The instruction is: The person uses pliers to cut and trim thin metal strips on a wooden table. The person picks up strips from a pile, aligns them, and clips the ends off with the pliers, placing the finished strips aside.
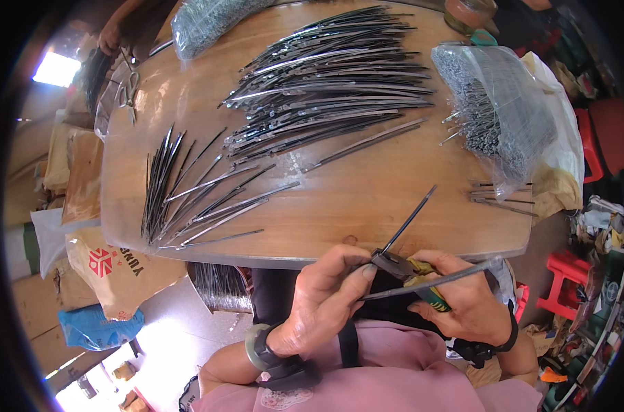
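The person's left hand [329, 295] and right hand [470, 295] meet at the middle of the near edge of the table [319, 220]. The right hand's fingers are curled around the handles of pliers [396, 266], whose dark head points toward the left hand. The left hand's thumb and fingers pinch a dark strip [409, 218] beside the pliers' head; its free end slants up over the table, toward the far edge. A second length of strip [428, 281] runs from under the left thumb across the front of the right hand. Whether the two lengths are joined cannot be told, nor how tightly the pliers' head bites.

A large pile of strips [325, 86] spreads from the far edge toward the table's middle, with a few loose strips [367, 144] just beside its near side. A looser fan of strips [188, 196] lies by the near left corner, and a handful of short pieces [504, 196] lies by the right edge. Scissors [128, 96] rest near the far left corner. A clear bag of thin metal pieces [504, 110] sits toward the far right corner; another clear bag [219, 24] lies at the far edge, left of the pile. Beyond the far left corner, a co-worker's hand [110, 36] shows.
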The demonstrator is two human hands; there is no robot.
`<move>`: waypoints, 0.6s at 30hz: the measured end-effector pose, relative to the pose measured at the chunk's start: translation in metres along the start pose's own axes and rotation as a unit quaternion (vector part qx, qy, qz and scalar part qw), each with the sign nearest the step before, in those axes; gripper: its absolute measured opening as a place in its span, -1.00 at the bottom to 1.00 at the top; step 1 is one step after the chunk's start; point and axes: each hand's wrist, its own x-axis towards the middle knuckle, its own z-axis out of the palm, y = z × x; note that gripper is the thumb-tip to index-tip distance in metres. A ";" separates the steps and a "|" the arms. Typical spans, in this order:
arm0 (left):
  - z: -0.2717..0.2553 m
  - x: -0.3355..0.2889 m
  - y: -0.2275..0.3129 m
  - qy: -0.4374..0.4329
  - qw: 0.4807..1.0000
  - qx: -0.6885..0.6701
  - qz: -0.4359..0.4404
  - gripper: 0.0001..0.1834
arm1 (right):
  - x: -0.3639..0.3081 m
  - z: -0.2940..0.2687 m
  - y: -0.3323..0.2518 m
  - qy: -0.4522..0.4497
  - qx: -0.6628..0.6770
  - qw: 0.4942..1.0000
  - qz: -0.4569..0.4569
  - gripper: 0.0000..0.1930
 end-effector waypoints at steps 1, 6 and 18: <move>0.000 0.000 -0.002 0.003 1.000 0.002 0.002 -0.87 | 0.000 0.001 0.001 -0.001 0.001 1.000 -0.004 -0.59; -0.014 -0.002 -0.015 0.024 0.998 0.053 -0.015 -0.90 | 0.001 0.012 0.003 -0.074 -0.016 0.997 0.011 -0.65; -0.122 -0.037 0.018 0.246 0.906 0.291 0.184 -0.86 | 0.035 0.001 -0.007 0.057 0.132 0.982 0.124 -0.75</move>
